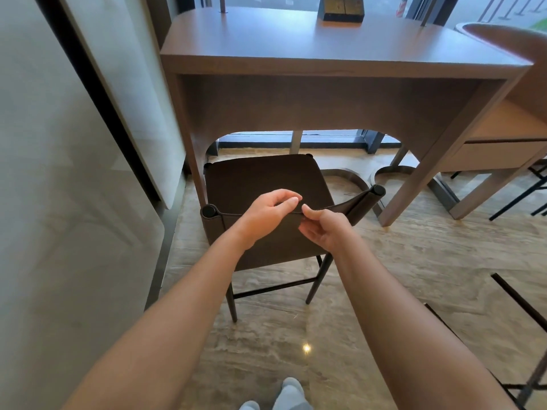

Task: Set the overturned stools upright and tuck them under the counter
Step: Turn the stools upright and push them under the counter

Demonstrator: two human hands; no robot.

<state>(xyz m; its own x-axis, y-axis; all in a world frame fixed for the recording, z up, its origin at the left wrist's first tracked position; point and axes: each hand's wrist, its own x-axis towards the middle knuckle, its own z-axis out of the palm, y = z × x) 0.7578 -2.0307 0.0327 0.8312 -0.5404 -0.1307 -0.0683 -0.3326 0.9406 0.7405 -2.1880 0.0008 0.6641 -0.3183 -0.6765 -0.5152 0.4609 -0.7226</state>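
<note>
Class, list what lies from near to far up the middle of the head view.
Feet, left hand and right hand on the stool's backrest, stool seat, counter, dark block on it.

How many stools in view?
1 for certain: the stool, upright in front of the counter. Cropped dark legs at the right edge may belong to others.

The left hand (pixel 266 214) blankets the backrest (pixel 278 253) rim, thumb hidden, so whether its fingers clamp it, can't tell. The rim vanishes again under the right hand (pixel 322 229). Well beyond the fingertips, the box (pixel 342 8) on the counter (pixel 296 48) is sliced by the top edge, and the stool (pixel 260 179) hides its far legs beneath the seat.
</note>
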